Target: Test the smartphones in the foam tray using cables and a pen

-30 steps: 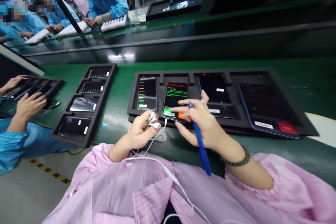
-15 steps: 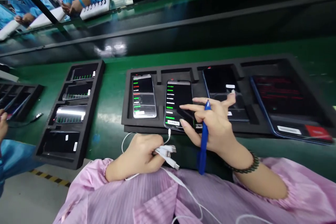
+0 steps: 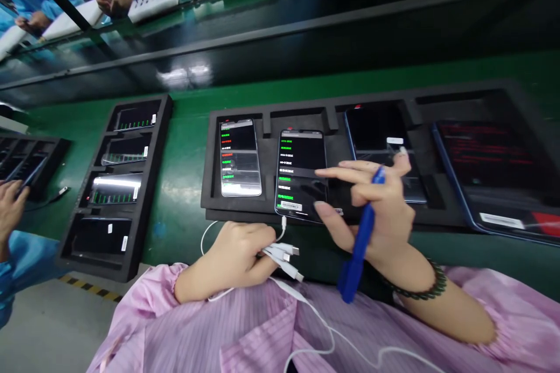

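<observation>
My left hand (image 3: 240,251) is closed around a bundle of white cable plugs (image 3: 283,257) at the near edge of the belt. One white cable runs up into the bottom of the second phone (image 3: 301,173), which shows green and white text lines. My right hand (image 3: 371,204) holds a blue pen (image 3: 359,243) between its fingers, its forefinger stretched out over that phone's screen and its thumb by the lower right corner. Both phones lie in a black foam tray (image 3: 210,186); the first phone (image 3: 238,157) is to the left.
A dark phone (image 3: 376,134) and a tablet (image 3: 494,175) with red text fill the tray's right side. A second black tray (image 3: 153,169) with lit phones lies to the left on the green belt (image 3: 184,180). Another person's hand (image 3: 9,210) is at far left; more workers stand across the line.
My right forefinger left the phone's bottom buttons and now hovers mid-screen; the screen changed from red text to green lines. My left hand dropped back to the belt's edge with the plugs.
</observation>
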The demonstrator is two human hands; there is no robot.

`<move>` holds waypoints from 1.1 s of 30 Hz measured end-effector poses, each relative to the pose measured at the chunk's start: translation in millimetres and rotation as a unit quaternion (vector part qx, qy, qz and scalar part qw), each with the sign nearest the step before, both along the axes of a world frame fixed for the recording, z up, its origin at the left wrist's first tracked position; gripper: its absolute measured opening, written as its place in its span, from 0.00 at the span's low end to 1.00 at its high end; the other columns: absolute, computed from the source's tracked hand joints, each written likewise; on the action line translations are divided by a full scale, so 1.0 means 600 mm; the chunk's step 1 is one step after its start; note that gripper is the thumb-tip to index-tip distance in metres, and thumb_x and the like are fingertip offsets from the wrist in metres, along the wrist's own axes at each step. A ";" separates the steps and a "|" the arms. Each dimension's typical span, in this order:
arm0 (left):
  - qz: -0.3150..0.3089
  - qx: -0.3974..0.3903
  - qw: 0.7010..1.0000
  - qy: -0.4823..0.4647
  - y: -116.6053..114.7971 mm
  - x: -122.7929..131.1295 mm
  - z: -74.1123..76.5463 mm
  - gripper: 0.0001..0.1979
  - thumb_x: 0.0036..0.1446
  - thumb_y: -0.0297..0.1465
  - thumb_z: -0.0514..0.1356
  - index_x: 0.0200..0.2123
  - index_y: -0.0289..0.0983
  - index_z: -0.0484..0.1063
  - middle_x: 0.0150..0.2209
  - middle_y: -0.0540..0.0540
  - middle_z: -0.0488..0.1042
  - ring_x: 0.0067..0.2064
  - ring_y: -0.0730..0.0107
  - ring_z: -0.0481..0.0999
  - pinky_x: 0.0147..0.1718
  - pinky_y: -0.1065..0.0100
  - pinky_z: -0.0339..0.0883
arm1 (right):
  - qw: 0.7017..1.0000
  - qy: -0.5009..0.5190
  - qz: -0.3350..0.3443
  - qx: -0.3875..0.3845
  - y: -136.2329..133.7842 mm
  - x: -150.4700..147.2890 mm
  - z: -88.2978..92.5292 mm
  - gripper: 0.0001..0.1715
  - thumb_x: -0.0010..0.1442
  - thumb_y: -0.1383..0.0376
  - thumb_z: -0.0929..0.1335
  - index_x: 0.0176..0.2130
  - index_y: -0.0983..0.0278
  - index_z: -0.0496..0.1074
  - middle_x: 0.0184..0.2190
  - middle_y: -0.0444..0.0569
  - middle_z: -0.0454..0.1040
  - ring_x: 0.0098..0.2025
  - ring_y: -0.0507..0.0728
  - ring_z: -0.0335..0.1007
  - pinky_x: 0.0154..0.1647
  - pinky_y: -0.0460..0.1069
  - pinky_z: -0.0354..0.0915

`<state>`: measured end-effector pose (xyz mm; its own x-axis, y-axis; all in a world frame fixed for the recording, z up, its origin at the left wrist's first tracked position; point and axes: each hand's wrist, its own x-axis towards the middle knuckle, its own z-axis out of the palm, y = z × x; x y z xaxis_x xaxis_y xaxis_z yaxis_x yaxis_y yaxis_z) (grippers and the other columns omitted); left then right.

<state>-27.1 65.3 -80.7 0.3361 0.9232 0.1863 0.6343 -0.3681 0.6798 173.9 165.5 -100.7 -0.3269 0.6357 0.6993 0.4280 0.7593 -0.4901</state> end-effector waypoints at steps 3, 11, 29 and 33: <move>-0.012 -0.006 1.000 -0.004 0.001 -0.001 -0.002 0.15 0.60 0.27 0.52 0.22 0.39 0.52 0.20 0.55 0.58 0.20 0.77 0.55 0.20 0.70 0.46 | 0.983 0.182 0.016 -0.013 -0.001 -0.003 -0.002 0.13 0.68 0.59 0.64 0.31 0.58 0.60 0.32 0.47 0.78 0.36 0.62 0.76 0.49 0.67 0.69; 0.024 -0.060 0.998 -0.012 0.009 0.001 -0.013 0.11 0.62 0.31 0.56 0.27 0.38 0.61 0.23 0.54 0.66 0.23 0.76 0.63 0.24 0.72 0.52 | 0.949 0.242 0.011 -0.204 -0.018 0.003 0.005 0.22 0.69 0.49 0.63 0.33 0.59 0.76 0.14 0.41 0.63 0.14 0.51 0.55 0.14 0.49 0.50; 0.034 -0.060 0.994 -0.082 0.013 0.009 -0.017 0.05 0.63 0.28 0.59 0.32 0.37 0.70 0.28 0.50 0.75 0.23 0.78 0.69 0.22 0.76 0.60 | 0.965 0.085 0.108 -0.222 -0.029 0.013 0.027 0.19 0.56 0.76 0.66 0.21 0.61 0.56 0.14 0.36 0.59 0.15 0.47 0.55 0.15 0.44 0.53; 0.030 -0.066 0.995 -0.062 0.014 0.008 -0.017 0.06 0.64 0.30 0.58 0.32 0.37 0.70 0.28 0.50 0.76 0.25 0.76 0.72 0.24 0.75 0.63 | 0.967 0.058 0.090 -0.233 -0.030 0.015 0.029 0.20 0.56 0.75 0.67 0.19 0.62 0.57 0.14 0.38 0.61 0.15 0.47 0.57 0.16 0.45 0.54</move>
<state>-22.4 73.5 -90.6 0.2614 0.9602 0.0987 0.5603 -0.2342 0.7945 183.2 147.2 -83.6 -0.3971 0.8307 0.3902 0.2313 0.5020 -0.8334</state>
